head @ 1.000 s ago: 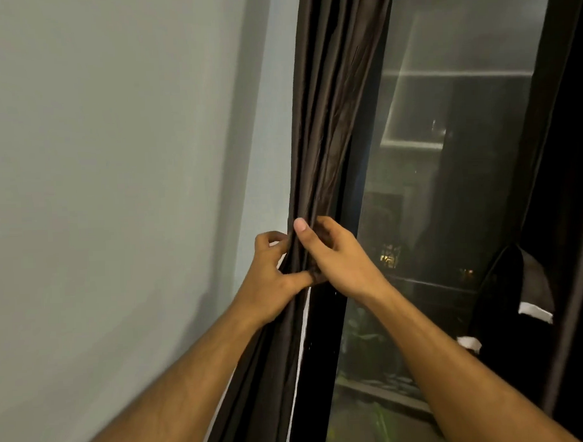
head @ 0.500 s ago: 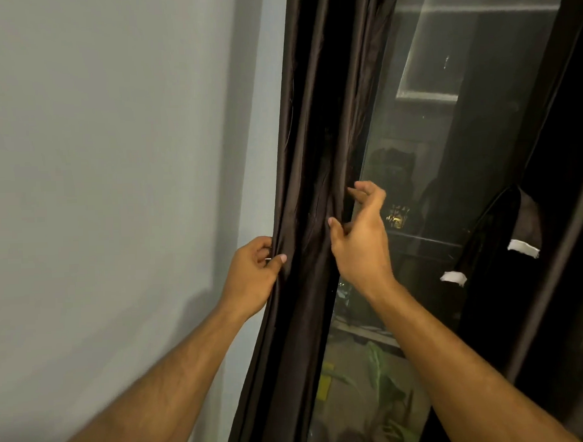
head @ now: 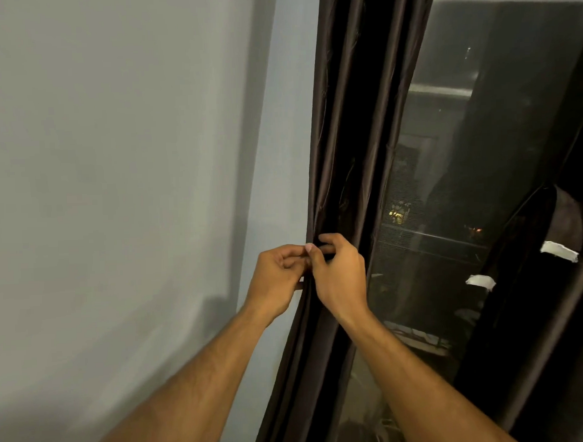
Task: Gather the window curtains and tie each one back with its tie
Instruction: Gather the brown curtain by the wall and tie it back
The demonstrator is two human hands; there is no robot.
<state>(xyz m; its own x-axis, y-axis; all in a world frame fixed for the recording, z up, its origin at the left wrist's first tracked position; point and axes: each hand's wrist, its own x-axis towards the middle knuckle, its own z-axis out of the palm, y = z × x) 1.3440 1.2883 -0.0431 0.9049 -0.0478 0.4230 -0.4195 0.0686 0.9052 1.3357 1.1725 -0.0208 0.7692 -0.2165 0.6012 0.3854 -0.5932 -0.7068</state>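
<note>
Dark brown curtain (head: 352,119) hangs in a narrow gathered column at the left edge of the window, folds running top to bottom, its left edge against the pale wall (head: 116,160).

Both hands meet at the curtain's left edge, about mid-height. Left hand (head: 279,280) sits on the wall side, fingers curled in, thumb and fingertips pinching at the fabric edge; exactly what it pinches is too small to tell. Right hand (head: 341,278) comes across the front of the folds, fingers curled and wrapped around the bunched fabric, thumb tip touching the left hand's fingers. No tie can be picked out; if there is one, the hands cover it.

Both forearms rise from the lower edge and block the lower part of the curtain.

Right of the curtain: window glass (head: 462,148), dark, with a small cluster of yellow lights (head: 399,212) showing through and dim reflections of shelving. Far right: second dark curtain (head: 551,311), bunched, with two white strips (head: 480,282) on it. Dim leaves of a plant (head: 373,426) show low behind the glass.
</note>
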